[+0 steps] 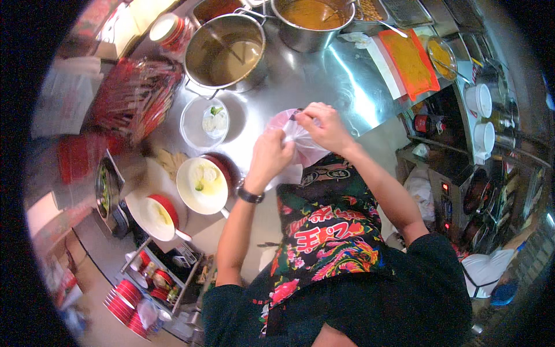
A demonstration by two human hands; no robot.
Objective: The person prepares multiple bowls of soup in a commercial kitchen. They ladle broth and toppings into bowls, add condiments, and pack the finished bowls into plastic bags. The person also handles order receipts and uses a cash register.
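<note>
Both of my hands grip the gathered top of a thin plastic bag [305, 145] at the counter's front edge, close to the apron. My left hand [275, 152], with a dark wristband behind it, pinches the near side. Fingers of my right hand [321, 123] hold the far side. Something pinkish shows through the bag; what it is I cannot tell. To the left stands a clear plastic tub [195, 123] with pale pieces and a green floret in it. Below that, a white bowl [202, 204] holds yellowish liquid with similar pieces.
Two metal pots, one with brownish liquid [225, 73] and one with orange liquid [314, 26], stand at the back. Another white bowl [149, 225] with a red bowl is at lower left. Wrapped chopsticks [134, 95] lie left; an orange cloth [409, 63] lies right.
</note>
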